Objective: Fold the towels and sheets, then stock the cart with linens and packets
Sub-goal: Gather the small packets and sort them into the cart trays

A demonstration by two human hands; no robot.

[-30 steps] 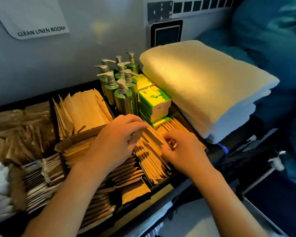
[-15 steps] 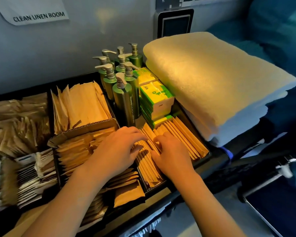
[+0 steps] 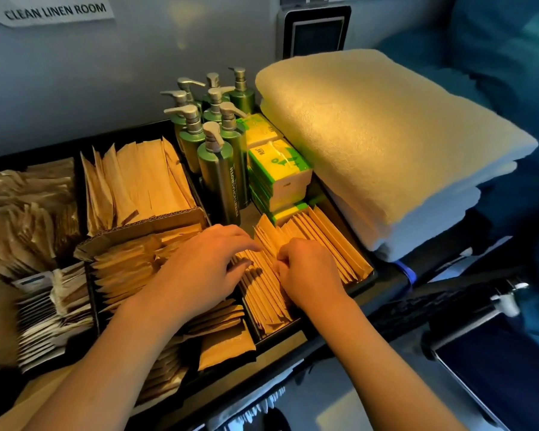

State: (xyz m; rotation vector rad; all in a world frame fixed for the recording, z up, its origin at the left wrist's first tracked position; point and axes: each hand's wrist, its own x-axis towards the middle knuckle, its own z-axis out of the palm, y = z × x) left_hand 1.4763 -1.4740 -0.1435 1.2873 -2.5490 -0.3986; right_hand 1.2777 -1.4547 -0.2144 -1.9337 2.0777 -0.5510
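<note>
The cart's top tray (image 3: 296,334) holds rows of brown paper packets (image 3: 327,244) in black compartments. My left hand (image 3: 206,269) lies flat over the packets at the compartment's left side, fingers spread and pressing on them. My right hand (image 3: 308,272) is curled, its fingertips pinching into the same row of packets. A stack of folded white towels (image 3: 386,144) sits at the cart's right end, touching the tray.
Green pump bottles (image 3: 218,144) and green-and-white tissue packs (image 3: 277,172) stand behind the packets. More brown packets (image 3: 137,181) and white sachets (image 3: 44,315) fill the left compartments. A wall with a "CLEAN LINEN ROOM" sign (image 3: 56,10) is behind. Blue fabric (image 3: 504,57) lies to the right.
Both hands have moved closer together along the packet row, the right hand sliding left and curling into the packets. The view has shifted slightly.
</note>
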